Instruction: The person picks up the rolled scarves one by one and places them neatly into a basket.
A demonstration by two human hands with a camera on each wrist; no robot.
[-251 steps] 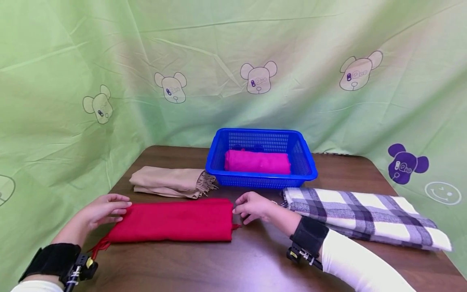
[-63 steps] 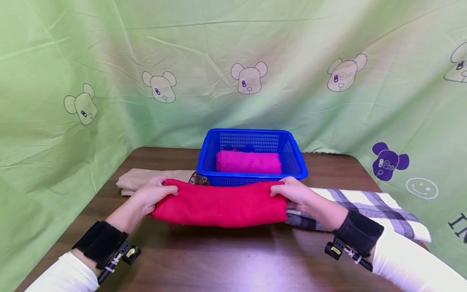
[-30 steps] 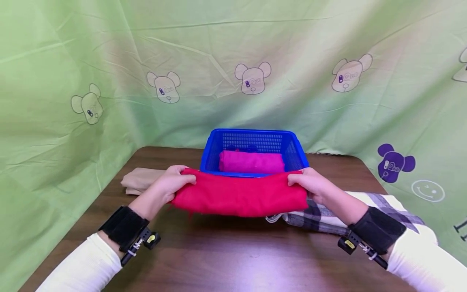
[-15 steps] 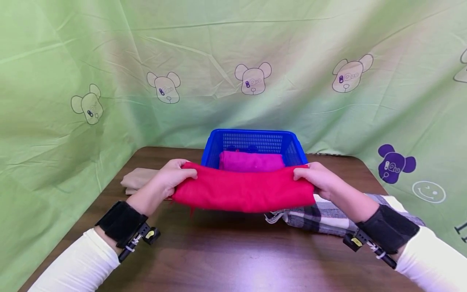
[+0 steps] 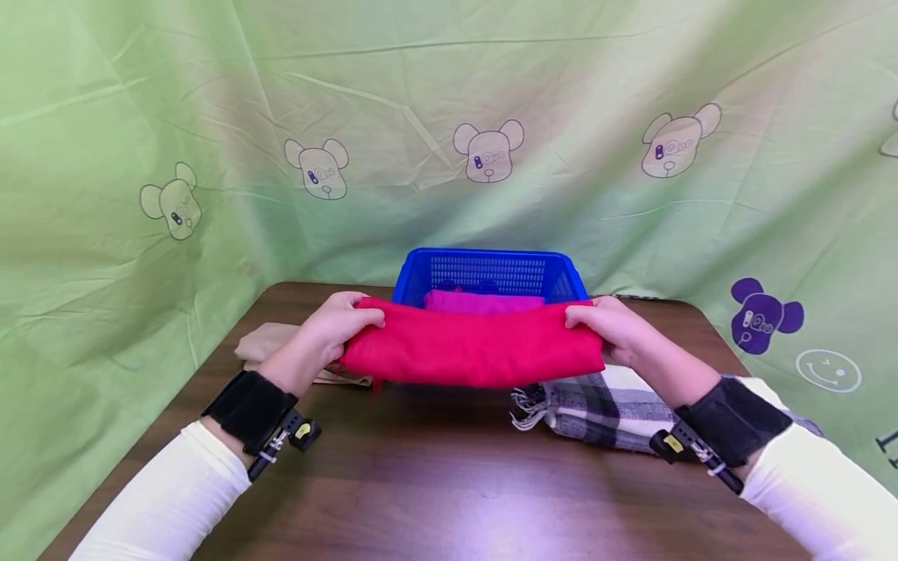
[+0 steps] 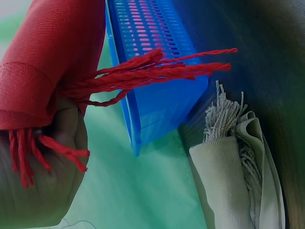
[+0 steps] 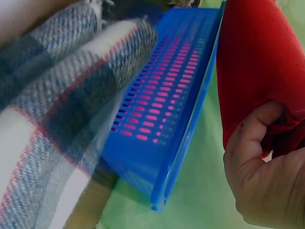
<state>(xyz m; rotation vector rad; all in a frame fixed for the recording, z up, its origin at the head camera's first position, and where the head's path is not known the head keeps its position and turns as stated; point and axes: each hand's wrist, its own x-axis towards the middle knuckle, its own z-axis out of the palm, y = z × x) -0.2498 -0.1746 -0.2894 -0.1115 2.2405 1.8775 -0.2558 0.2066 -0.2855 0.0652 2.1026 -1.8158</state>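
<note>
A folded red scarf point(image 5: 470, 347) with fringed ends is held up between both hands, sagging slightly in its middle. My left hand point(image 5: 337, 327) grips its left end, thumb on top; red tassels point(image 6: 152, 71) hang past that hand in the left wrist view. At the other end my right hand point(image 5: 612, 327) grips the scarf, with fingers curled into the fold in the right wrist view. Behind and partly below it stands a blue plastic basket point(image 5: 491, 261), its front side covered by the red cloth. Inside the basket lies a rolled magenta scarf point(image 5: 484, 302), partly hidden.
A folded beige scarf point(image 6: 224, 181) lies left of the basket, partly behind the left arm. On the right lies a black, grey and white checked scarf point(image 5: 603, 409), partly under the right forearm. The brown wooden table point(image 5: 393, 483) is backed by a green printed curtain point(image 5: 393, 210).
The red scarf lay on the table at first; both hands took hold of its ends and lifted it. It has since moved right, up and forward, now overlapping the basket's front.
</note>
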